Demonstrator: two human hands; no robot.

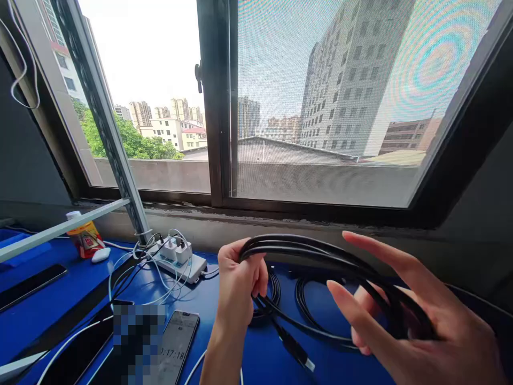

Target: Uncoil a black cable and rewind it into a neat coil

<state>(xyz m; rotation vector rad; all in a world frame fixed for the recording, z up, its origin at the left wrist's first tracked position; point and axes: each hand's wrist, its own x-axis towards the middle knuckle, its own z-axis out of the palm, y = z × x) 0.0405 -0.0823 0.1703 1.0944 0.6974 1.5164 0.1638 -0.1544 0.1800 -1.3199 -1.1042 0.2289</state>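
Note:
A black cable (312,251) is looped into a coil of several turns, held up between both hands above the blue table. My left hand (240,283) is closed round the coil's left end. At the right end, the loops run into the palm of my right hand (425,315); its lower fingers curl about them while its thumb and forefinger stretch apart. Below the coil dangles a plug (294,347) with a black body and a pale tip. Two more coiled black cables lie behind: one coil (276,289) partly hidden by my left hand, another coil (302,305) to its right.
A power strip (196,267) with white chargers and tangled cords sits left of centre. Nearby are a phone (182,331) showing digits, another dark phone (32,286) and a yellow-red container (85,238). A metal post (108,123) rises before the window (220,107).

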